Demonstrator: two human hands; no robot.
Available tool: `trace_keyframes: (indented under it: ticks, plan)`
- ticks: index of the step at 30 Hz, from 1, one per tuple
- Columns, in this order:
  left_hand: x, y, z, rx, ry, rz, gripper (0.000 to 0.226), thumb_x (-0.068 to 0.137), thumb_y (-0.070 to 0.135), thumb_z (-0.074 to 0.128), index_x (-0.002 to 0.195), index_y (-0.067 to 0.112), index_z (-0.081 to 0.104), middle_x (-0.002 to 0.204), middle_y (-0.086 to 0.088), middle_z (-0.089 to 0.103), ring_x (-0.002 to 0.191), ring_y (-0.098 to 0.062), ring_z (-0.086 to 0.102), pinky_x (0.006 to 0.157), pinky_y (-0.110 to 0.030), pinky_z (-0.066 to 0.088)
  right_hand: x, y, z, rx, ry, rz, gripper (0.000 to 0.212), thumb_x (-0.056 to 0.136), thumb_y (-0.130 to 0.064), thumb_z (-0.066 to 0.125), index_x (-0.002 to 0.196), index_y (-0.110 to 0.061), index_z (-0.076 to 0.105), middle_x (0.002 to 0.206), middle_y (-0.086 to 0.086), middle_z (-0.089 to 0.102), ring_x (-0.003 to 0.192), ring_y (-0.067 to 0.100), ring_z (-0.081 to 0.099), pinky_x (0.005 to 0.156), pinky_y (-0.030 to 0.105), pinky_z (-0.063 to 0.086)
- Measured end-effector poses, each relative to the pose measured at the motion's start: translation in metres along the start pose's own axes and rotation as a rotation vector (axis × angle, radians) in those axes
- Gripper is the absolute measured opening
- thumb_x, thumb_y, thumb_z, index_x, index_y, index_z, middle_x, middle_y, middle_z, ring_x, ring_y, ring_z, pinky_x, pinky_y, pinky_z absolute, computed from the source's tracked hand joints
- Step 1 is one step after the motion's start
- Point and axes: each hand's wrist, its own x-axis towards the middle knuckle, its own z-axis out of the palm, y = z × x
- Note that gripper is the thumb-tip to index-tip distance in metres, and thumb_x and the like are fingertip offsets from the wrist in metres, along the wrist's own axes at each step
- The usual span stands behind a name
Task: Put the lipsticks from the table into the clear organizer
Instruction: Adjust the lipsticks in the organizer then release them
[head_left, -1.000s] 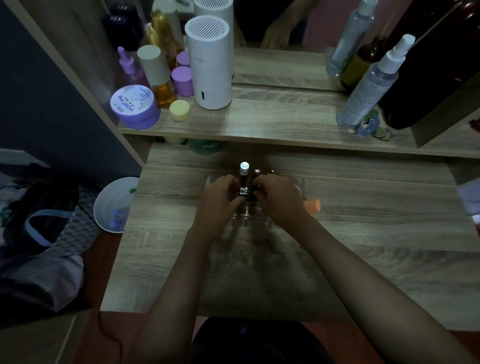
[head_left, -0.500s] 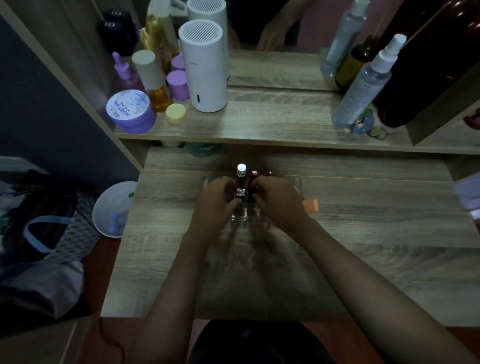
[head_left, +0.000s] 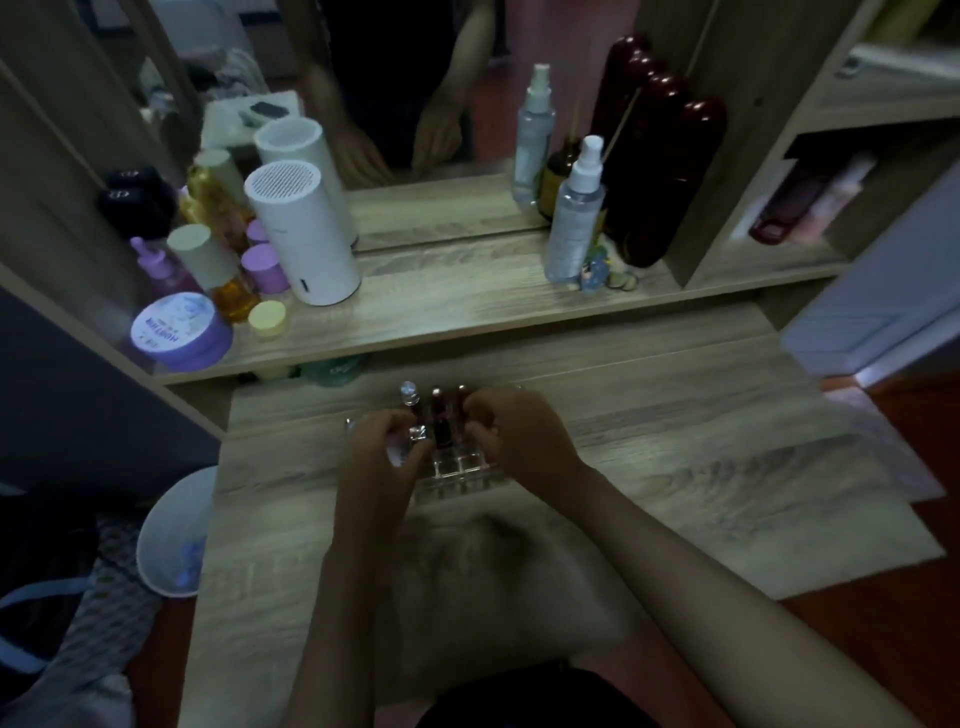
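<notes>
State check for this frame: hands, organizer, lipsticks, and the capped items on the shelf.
left hand: curled at the organizer, grasp unclear
right hand: curled over the organizer, grasp unclear
clear organizer: upright, front slots empty
lipsticks: upright in back slots
spray bottle: upright, capped
purple jar: lid on

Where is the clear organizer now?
The organizer sits on the desk at centre, between the left hand and right hand.

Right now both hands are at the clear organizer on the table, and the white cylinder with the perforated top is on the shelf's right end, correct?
Not quite: in the head view the white cylinder stands toward the shelf's left end, beside the purple jars. Both hands, left and right, are at the clear organizer.
</notes>
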Motion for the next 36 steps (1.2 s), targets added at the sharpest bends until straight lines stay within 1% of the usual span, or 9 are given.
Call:
trace_keyframes:
  ticks: [3, 5, 8, 10, 13, 17, 21, 30, 36]
  plan:
    - [-0.013, -0.007, -0.008, -0.007, 0.177, -0.109, 0.026, 0.08, 0.014, 0.065, 0.1, -0.003, 0.061, 0.098, -0.025, 0.061, 0.089, -0.03, 0.052, 0.076, -0.026, 0.032, -0.01, 0.013, -0.015, 0.052, 0.156, 0.12, 0.011, 0.086, -0.015, 0.062, 0.087, -0.005, 0.068, 0.081, 0.012, 0.072, 0.07, 0.021, 0.061, 0.063, 0.028, 0.044]
    - [-0.024, -0.018, -0.012, -0.106, 0.244, -0.288, 0.041, 0.084, 0.031, 0.051, 0.112, 0.001, 0.057, 0.113, -0.023, 0.058, 0.104, -0.034, 0.052, 0.084, -0.033, 0.037, -0.017, 0.028, -0.023, 0.166, 0.264, 0.237, 0.012, 0.09, -0.014, 0.057, 0.091, -0.006, 0.066, 0.086, 0.013, 0.069, 0.077, 0.024, 0.061, 0.068, 0.033, 0.047]
    - [-0.036, -0.037, -0.017, -0.332, 0.306, -0.602, 0.04, 0.095, 0.028, 0.043, 0.129, 0.009, 0.048, 0.135, -0.018, 0.05, 0.123, -0.032, 0.046, 0.101, -0.043, 0.038, -0.028, 0.048, -0.024, 0.331, 0.418, 0.47, 0.018, 0.094, -0.013, 0.049, 0.101, -0.001, 0.062, 0.1, 0.021, 0.065, 0.092, 0.032, 0.061, 0.075, 0.033, 0.044]
    - [-0.04, -0.048, -0.017, -0.406, 0.233, -0.769, 0.04, 0.098, 0.028, 0.037, 0.129, 0.005, 0.047, 0.137, -0.02, 0.048, 0.124, -0.034, 0.046, 0.105, -0.044, 0.036, -0.036, 0.059, -0.016, 0.464, 0.419, 0.665, 0.027, 0.099, -0.019, 0.041, 0.105, 0.001, 0.059, 0.11, 0.025, 0.062, 0.101, 0.035, 0.058, 0.078, 0.033, 0.041]
    - [-0.046, -0.053, -0.015, -0.734, 0.076, -0.913, 0.044, 0.096, 0.042, 0.035, 0.114, 0.012, 0.059, 0.114, -0.015, 0.064, 0.104, -0.03, 0.059, 0.09, -0.039, 0.047, -0.045, 0.063, 0.0, 0.932, 0.277, 0.917, 0.047, 0.101, -0.035, 0.027, 0.12, 0.0, 0.052, 0.13, 0.027, 0.053, 0.113, 0.038, 0.053, 0.095, 0.048, 0.042]
    - [-0.052, -0.052, -0.008, -1.079, 0.025, -0.894, 0.066, 0.093, 0.057, 0.02, 0.127, 0.009, 0.051, 0.12, -0.008, 0.059, 0.103, -0.018, 0.059, 0.085, -0.031, 0.046, -0.058, 0.056, 0.014, 1.318, 0.19, 0.974, 0.067, 0.097, -0.054, 0.015, 0.143, -0.009, 0.031, 0.15, 0.016, 0.036, 0.136, 0.029, 0.037, 0.114, 0.043, 0.027]
    - [-0.049, -0.052, -0.002, -1.09, 0.015, -0.849, 0.066, 0.095, 0.055, 0.017, 0.138, 0.01, 0.038, 0.136, -0.002, 0.047, 0.127, -0.019, 0.045, 0.108, -0.033, 0.033, -0.058, 0.057, 0.019, 1.36, 0.155, 0.955, 0.073, 0.094, -0.06, 0.01, 0.144, -0.011, 0.03, 0.153, 0.013, 0.033, 0.14, 0.026, 0.032, 0.117, 0.041, 0.022]
    - [-0.051, -0.053, 0.012, -1.011, -0.03, -0.813, 0.065, 0.095, 0.053, 0.014, 0.134, 0.011, 0.044, 0.137, -0.006, 0.049, 0.13, -0.022, 0.043, 0.109, -0.038, 0.032, -0.056, 0.076, 0.017, 1.386, 0.154, 0.957, 0.073, 0.093, -0.061, 0.016, 0.14, -0.011, 0.038, 0.147, 0.014, 0.042, 0.13, 0.024, 0.046, 0.095, 0.032, 0.04]
    - [-0.05, -0.038, 0.031, -1.076, -0.113, -0.826, 0.057, 0.096, 0.052, 0.018, 0.134, 0.019, 0.045, 0.132, -0.002, 0.05, 0.12, -0.018, 0.047, 0.105, -0.04, 0.036, -0.06, 0.104, -0.001, 1.376, 0.195, 0.932, 0.075, 0.092, -0.063, 0.016, 0.14, -0.01, 0.038, 0.146, 0.015, 0.044, 0.132, 0.026, 0.045, 0.104, 0.036, 0.038]
